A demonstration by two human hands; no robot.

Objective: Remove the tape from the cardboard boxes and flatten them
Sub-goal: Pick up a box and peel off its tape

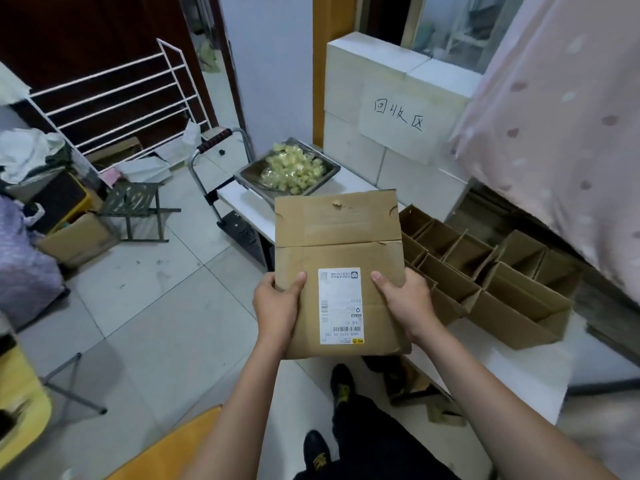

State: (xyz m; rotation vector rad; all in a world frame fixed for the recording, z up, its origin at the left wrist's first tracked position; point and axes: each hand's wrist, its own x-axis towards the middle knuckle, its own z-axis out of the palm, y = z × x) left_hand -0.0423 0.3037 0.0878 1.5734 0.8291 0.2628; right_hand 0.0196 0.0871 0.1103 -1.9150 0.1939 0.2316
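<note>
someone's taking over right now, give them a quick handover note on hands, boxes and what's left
Left hand and right hand each grip a lower side edge of the flattened box, thumbs on its front, label facing up.
Open boxes lie in rows on the white table to the right.
The metal tray behind holds balled-up tape.
Done: the held box looks stripped of tape and flat.
Left: put it down, then flatten the open boxes.
</note>
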